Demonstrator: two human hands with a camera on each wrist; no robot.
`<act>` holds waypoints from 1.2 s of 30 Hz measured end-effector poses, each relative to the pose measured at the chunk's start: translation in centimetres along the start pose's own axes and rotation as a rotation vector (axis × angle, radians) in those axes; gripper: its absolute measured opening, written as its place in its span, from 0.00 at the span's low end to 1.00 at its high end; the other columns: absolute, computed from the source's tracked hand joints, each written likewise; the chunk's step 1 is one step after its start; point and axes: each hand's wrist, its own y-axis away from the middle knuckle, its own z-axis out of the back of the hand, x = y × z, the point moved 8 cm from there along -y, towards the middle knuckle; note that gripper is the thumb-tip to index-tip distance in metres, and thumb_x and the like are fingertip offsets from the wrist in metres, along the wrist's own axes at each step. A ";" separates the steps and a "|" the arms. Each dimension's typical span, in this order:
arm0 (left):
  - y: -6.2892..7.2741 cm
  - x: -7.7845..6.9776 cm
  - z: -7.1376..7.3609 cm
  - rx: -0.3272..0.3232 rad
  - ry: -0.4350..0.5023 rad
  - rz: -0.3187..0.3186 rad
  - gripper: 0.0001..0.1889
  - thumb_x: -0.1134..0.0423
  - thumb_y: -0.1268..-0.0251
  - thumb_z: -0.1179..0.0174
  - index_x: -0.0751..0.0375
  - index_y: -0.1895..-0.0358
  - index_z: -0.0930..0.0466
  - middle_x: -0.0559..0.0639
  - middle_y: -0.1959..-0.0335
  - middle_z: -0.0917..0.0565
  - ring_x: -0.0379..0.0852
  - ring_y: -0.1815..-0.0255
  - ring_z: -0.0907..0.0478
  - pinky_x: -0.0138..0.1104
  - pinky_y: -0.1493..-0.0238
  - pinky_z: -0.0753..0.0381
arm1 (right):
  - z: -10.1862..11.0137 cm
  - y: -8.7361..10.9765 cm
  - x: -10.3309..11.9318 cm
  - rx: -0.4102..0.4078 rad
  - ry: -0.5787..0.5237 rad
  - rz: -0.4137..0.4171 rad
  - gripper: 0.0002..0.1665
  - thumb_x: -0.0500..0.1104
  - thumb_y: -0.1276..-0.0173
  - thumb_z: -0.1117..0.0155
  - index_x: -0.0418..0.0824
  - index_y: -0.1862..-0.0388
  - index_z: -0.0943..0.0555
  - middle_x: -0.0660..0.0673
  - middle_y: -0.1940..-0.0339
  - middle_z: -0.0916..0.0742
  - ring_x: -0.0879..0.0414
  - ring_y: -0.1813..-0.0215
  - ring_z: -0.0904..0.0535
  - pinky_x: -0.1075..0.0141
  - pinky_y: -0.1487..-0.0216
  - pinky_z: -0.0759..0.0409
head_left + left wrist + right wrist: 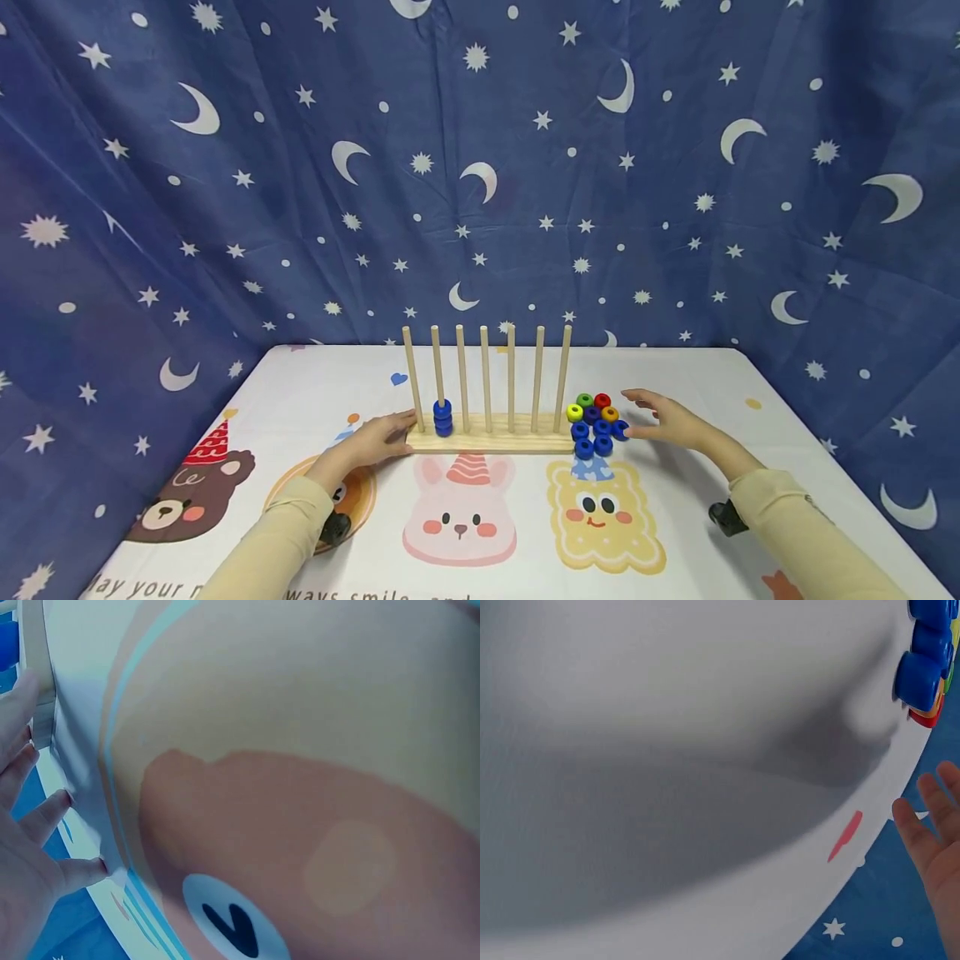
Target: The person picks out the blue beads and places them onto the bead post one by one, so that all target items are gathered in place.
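Observation:
A wooden bead rack [491,444] with several upright pegs stands on the table. Blue beads [443,420] are stacked on its second peg from the left. My left hand [381,438] holds the left end of the base between thumb and forefinger, the other fingers spread on the tablecloth in the left wrist view. To the right of the rack lie loose beads [602,427], blue in front, with yellow, green, red and orange ones behind. Beside them is my right hand [671,423], fingers extended and apart, thumb close to the rightmost blue bead [620,430]; nothing is held.
A white tablecloth [525,517] printed with cartoon animals covers the table. Behind it hangs a dark blue curtain [480,225] with moons and stars. Dark wrist devices [336,528] sit under both sleeves. The table's far edge runs behind the rack.

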 end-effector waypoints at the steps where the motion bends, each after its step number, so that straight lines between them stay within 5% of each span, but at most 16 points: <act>1: 0.0 0.0 0.0 -0.001 -0.004 -0.002 0.30 0.63 0.38 0.39 0.73 0.36 0.34 0.67 0.32 0.35 0.67 0.31 0.40 0.56 0.31 0.41 | -0.1 0.0 0.0 0.009 -0.001 0.000 0.41 0.44 0.41 0.31 0.24 0.37 0.35 0.24 0.38 0.28 0.27 0.40 0.30 0.35 0.44 0.30; 8: 0.1 0.1 0.1 -0.014 -0.014 -0.003 0.30 0.62 0.38 0.40 0.73 0.35 0.34 0.66 0.31 0.35 0.67 0.31 0.39 0.56 0.32 0.41 | -0.8 -0.2 -0.4 0.042 -0.014 0.022 0.33 0.41 0.42 0.30 0.21 0.45 0.30 0.24 0.48 0.22 0.31 0.45 0.24 0.43 0.46 0.23; 20: 0.3 0.2 0.0 -0.033 -0.024 -0.016 0.29 0.61 0.37 0.40 0.74 0.36 0.34 0.67 0.32 0.34 0.68 0.32 0.39 0.57 0.32 0.40 | -2.0 -0.9 -1.1 0.024 -0.003 -0.064 0.17 0.33 0.46 0.29 0.26 0.60 0.22 0.33 0.60 0.16 0.40 0.54 0.19 0.50 0.49 0.19; 26: 0.2 0.5 -0.1 -0.033 -0.012 -0.001 0.30 0.61 0.38 0.39 0.73 0.36 0.33 0.66 0.32 0.34 0.67 0.31 0.39 0.56 0.32 0.41 | -2.2 -1.1 -1.6 -0.003 0.007 -0.148 0.18 0.38 0.47 0.27 0.30 0.61 0.21 0.37 0.62 0.15 0.47 0.59 0.19 0.53 0.51 0.18; 36: 0.1 0.2 0.2 -0.048 -0.023 -0.015 0.29 0.62 0.39 0.38 0.74 0.38 0.32 0.67 0.34 0.32 0.67 0.32 0.37 0.55 0.32 0.39 | -2.0 -1.3 -1.3 -0.069 0.037 -0.082 0.16 0.38 0.51 0.25 0.32 0.68 0.22 0.41 0.70 0.17 0.53 0.66 0.23 0.56 0.59 0.17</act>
